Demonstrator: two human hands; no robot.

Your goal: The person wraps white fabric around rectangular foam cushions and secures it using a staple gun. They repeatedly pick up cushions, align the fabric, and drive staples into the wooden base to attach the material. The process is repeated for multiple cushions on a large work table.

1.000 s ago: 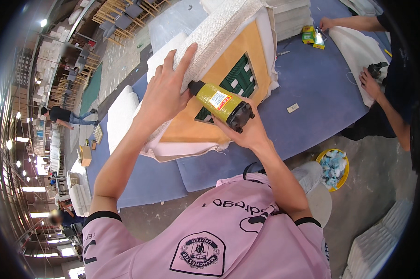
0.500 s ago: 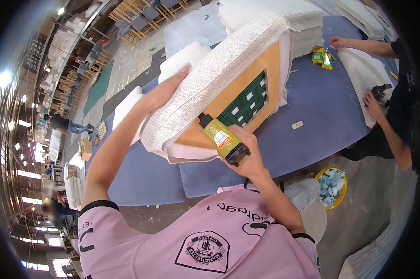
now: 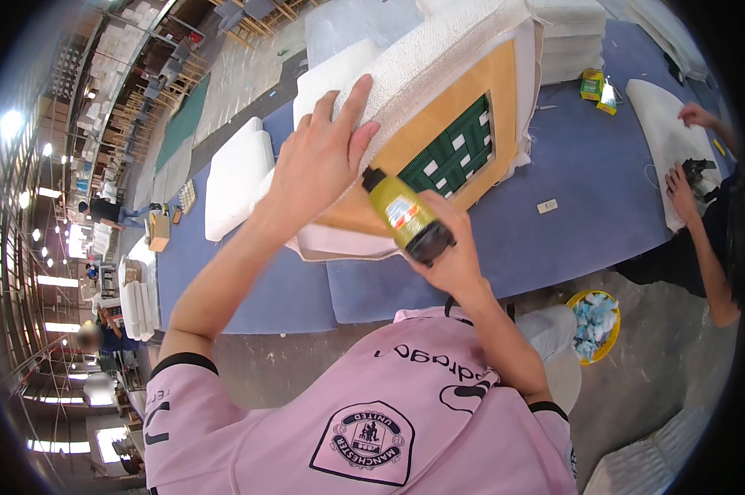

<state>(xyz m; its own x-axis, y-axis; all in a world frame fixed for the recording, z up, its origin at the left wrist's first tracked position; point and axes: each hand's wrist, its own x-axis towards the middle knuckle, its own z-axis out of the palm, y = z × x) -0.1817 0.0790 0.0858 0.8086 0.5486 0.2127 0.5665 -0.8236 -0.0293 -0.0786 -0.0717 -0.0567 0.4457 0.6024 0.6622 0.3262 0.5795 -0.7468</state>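
A seat cushion in cream woven fabric tilts up on its edge over the blue table. Its underside faces me, with a wooden frame around dark green webbing and pale strips. My right hand is wrapped round a yellow-green staple gun, whose black nose points at the frame's near left part. Against the cushion's left edge is my left hand, fingers spread, thumb by the fabric border. That hand hides the cushion's near left corner.
White foam pads lie left on the blue table. Stacked cushions, small green-yellow boxes and a small white block are to the right. A co-worker's hand holds a black tool there. A yellow bin of scraps stands below.
My left hand has come off the cushion's upper side toward its near left corner, fingers spreading. The staple gun has shifted slightly relative to the frame. The co-worker's far hand has moved nearer their tool.
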